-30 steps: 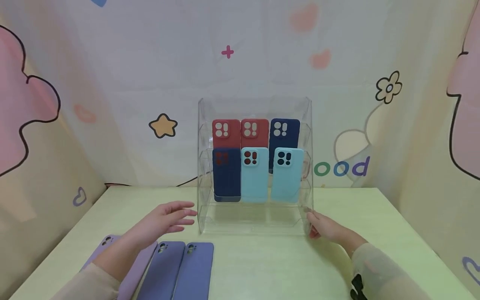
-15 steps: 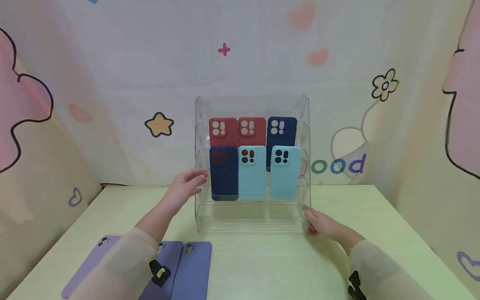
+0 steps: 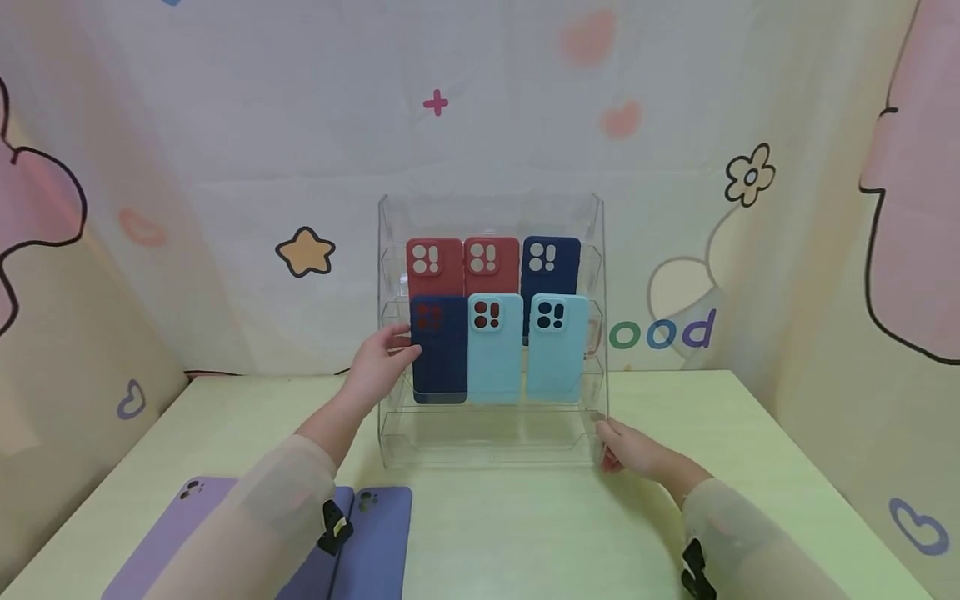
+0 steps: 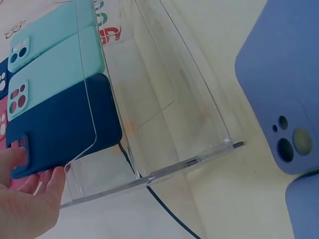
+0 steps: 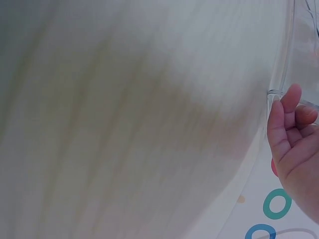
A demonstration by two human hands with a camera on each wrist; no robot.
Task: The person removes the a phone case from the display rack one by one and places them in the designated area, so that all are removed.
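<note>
A clear tiered display rack stands on the table, holding two rows of phone cases. My left hand pinches the left edge of the dark blue phone case in the front row. In the left wrist view, the thumb lies near the camera cutout of this dark blue case and the fingers are along its edge. Beside it stand two light blue cases. Behind them are two red cases and another dark blue case. My right hand grips the rack's lower right corner.
Lavender and blue-violet phone cases lie on the table at the front left, partly hidden by my left sleeve. A printed cloth backdrop rises behind the rack.
My left hand has moved up and right from beside the rack to the dark blue case's left edge. The right hand stays at the rack's corner. The head view has shifted slightly.
</note>
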